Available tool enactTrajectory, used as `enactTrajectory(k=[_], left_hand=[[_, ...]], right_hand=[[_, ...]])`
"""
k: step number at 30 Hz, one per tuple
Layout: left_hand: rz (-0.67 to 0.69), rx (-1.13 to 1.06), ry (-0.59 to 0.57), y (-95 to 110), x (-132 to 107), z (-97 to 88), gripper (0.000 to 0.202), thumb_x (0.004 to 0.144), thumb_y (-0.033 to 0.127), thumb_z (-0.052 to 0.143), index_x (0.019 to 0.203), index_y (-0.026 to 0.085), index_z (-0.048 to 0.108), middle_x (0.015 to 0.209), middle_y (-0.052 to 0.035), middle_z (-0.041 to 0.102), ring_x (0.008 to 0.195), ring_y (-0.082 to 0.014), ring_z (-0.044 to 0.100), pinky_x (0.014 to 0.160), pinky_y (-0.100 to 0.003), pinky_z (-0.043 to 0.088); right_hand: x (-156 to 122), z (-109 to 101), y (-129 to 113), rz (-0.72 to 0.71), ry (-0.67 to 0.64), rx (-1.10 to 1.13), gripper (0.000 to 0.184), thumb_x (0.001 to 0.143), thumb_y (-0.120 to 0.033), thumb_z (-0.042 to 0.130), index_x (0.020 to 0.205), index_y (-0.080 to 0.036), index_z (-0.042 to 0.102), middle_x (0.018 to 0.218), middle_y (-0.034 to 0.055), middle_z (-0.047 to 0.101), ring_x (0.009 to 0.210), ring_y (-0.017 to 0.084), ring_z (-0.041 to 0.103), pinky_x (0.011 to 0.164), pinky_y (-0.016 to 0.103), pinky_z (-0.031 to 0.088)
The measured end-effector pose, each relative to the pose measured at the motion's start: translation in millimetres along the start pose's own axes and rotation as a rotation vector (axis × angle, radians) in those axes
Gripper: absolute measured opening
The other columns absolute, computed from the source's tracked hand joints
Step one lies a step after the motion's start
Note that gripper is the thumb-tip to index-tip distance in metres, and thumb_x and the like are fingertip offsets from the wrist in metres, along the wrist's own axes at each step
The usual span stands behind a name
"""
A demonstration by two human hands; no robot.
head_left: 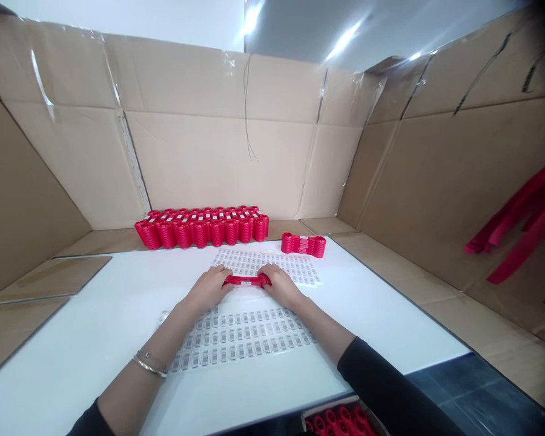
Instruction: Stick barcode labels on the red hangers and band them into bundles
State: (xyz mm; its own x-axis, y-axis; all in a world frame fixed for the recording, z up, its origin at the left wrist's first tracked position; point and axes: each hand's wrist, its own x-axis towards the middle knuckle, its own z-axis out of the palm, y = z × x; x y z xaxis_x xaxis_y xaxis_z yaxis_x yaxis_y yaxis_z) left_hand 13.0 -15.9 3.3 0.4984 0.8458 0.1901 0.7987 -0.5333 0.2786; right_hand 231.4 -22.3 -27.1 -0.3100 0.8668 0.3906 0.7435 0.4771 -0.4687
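Note:
A flat red plastic strip [246,280] with a small white label on it is held over the white table [95,315]. My left hand [210,288] is closed on its left end and my right hand [281,284] on its right end. Beneath my forearms lies a sheet of barcode stickers [245,336]. A second sticker sheet [263,263] lies just beyond the strip.
A long row of stacked red strips [202,227] with labels stands at the table's far edge, and a short stack [303,244] sits to its right. Cardboard walls [218,157] enclose the table. A box of red parts [340,419] is at the near edge. Red pieces [522,224] hang at right.

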Motion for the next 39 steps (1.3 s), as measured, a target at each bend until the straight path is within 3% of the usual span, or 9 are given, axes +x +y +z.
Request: enactTrajectory(k=[4, 10, 17, 22, 30, 39], left_hand=[[0.021, 0.002, 0.045, -1.0, 2.4, 0.2, 0.02, 0.083, 0.021, 0.041, 0.093, 0.016, 0.058, 0.097, -0.0079, 0.054, 0.089, -0.0202, 0.055, 0.078, -0.033, 0.045], [0.089, -0.027, 0.16, -4.8, -4.1, 3.6, 0.018, 0.086, 0.022, 0.04, 0.098, 0.018, 0.053, 0.099, -0.0065, 0.049, 0.087, -0.0179, 0.052, 0.078, -0.033, 0.046], [0.186, -0.072, 0.296, -7.3, -3.7, 5.6, 0.014, 0.089, 0.022, 0.037, 0.096, 0.018, 0.048, 0.108, -0.0073, 0.051, 0.104, -0.0208, 0.046, 0.092, -0.038, 0.04], [0.194, -0.09, 0.365, -8.5, -3.6, 7.4, 0.012, 0.089, 0.023, 0.04, 0.096, 0.018, 0.048, 0.104, -0.0065, 0.055, 0.102, -0.0204, 0.046, 0.091, -0.037, 0.041], [0.185, -0.097, 0.372, -10.9, -3.2, 9.9, 0.022, 0.089, 0.023, 0.041, 0.108, 0.017, 0.049, 0.107, -0.0075, 0.055, 0.099, -0.0201, 0.049, 0.089, -0.037, 0.042], [0.199, -0.116, 0.386, -16.4, -0.4, 16.1, 0.024, 0.085, 0.028, 0.051, 0.106, 0.017, 0.054, 0.101, -0.0067, 0.059, 0.098, -0.0207, 0.052, 0.087, -0.037, 0.044]], right_hand=[[-0.5, -2.2, -1.6, 0.031, 0.013, -0.002, 0.023, 0.071, -0.004, 0.051, 0.09, -0.014, 0.059, 0.091, 0.0091, 0.062, 0.088, 0.021, 0.053, 0.078, 0.033, 0.04], [-7.7, -9.2, -6.5, -0.017, 0.016, 0.097, 0.027, 0.068, -0.007, 0.055, 0.093, -0.014, 0.06, 0.092, 0.007, 0.062, 0.086, 0.018, 0.055, 0.078, 0.03, 0.041], [-11.7, -13.7, -12.1, -0.057, 0.064, 0.233, 0.03, 0.065, -0.01, 0.056, 0.095, -0.015, 0.059, 0.091, 0.0045, 0.059, 0.083, 0.015, 0.055, 0.078, 0.028, 0.043], [-12.9, -12.3, -12.2, -0.075, 0.088, 0.341, 0.037, 0.066, -0.008, 0.055, 0.102, -0.016, 0.057, 0.095, 0.004, 0.058, 0.087, 0.015, 0.056, 0.08, 0.029, 0.045], [-11.4, -10.6, -10.2, -0.074, 0.142, 0.426, 0.03, 0.075, -0.028, 0.063, 0.103, -0.016, 0.06, 0.102, 0.0081, 0.059, 0.095, 0.018, 0.057, 0.081, 0.03, 0.047], [-8.7, -10.8, 0.1, -0.041, 0.241, 0.36, 0.022, 0.077, -0.026, 0.061, 0.096, -0.015, 0.059, 0.09, 0.0062, 0.063, 0.078, 0.016, 0.06, 0.072, 0.029, 0.049]])
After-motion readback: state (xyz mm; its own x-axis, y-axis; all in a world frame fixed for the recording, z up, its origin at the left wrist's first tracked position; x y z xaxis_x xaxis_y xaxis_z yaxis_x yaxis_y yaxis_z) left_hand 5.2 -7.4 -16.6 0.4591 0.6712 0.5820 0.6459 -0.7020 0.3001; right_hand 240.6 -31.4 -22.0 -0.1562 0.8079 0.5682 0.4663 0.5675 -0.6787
